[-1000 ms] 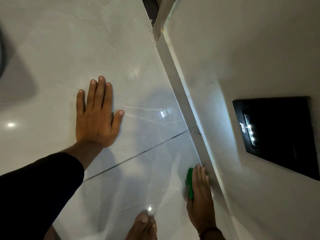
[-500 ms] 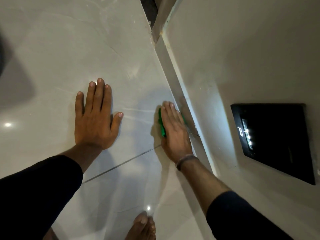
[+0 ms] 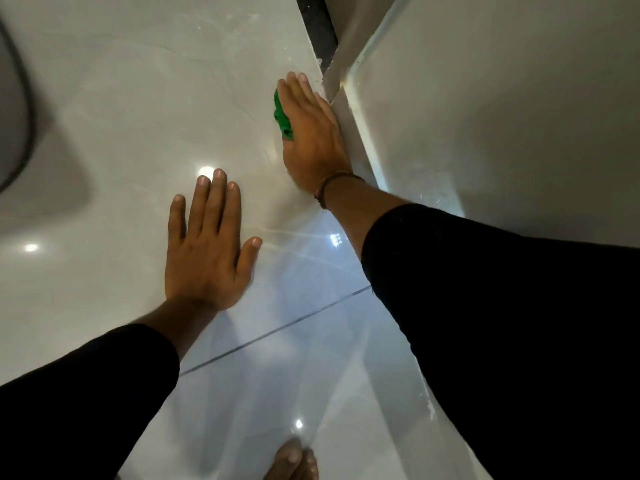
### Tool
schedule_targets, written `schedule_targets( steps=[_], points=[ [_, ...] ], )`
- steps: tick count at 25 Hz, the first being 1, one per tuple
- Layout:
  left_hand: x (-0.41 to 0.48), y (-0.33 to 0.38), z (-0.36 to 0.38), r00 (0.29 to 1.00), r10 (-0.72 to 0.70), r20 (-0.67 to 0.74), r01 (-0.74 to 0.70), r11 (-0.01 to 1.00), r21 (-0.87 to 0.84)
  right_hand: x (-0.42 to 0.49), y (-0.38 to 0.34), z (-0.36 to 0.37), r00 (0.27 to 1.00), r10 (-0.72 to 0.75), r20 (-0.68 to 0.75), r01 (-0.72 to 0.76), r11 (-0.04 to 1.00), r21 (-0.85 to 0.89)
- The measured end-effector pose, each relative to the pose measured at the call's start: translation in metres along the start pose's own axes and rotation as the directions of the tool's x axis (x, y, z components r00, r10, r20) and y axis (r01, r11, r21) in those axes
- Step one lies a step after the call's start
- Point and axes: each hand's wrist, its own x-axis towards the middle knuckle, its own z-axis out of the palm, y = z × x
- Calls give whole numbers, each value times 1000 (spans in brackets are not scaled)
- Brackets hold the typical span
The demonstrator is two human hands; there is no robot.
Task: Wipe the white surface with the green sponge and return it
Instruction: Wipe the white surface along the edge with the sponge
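The white glossy tiled surface (image 3: 131, 109) fills the left and middle of the head view. My right hand (image 3: 310, 133) lies flat on it near its far right edge and presses the green sponge (image 3: 282, 114) under the palm; only the sponge's left edge shows. My left hand (image 3: 207, 251) rests flat on the tile nearer to me, fingers spread, holding nothing. Both arms wear black sleeves.
A pale wall (image 3: 485, 116) rises along the right, with a raised ledge (image 3: 360, 140) touching my right hand. A dark gap (image 3: 317, 32) sits at the far corner. A grout line (image 3: 277, 330) crosses the tile. A bare foot (image 3: 292, 462) shows at the bottom edge.
My right hand has slid the sponge forward along the right ledge, from near my foot to the far corner. The left hand stays flat. The dark wall panel has left the view.
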Motion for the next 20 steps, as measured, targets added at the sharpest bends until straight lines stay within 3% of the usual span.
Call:
schedule_targets(
  steps=[5,11,20],
  points=[
    [0,0,-1,1000,6,-6,-6,1000,-16,-42,1,-7,1000,14,-14,-14,1000,0],
    [-1,-2,-1,999,22,-38,-22,1000,-2,-175,12,-27,987,102,125,-108,993,48],
    [-3,-2,-1,999,25,-37,-26,999,-19,-350,29,-35,944,188,270,-161,980,-119]
  ],
)
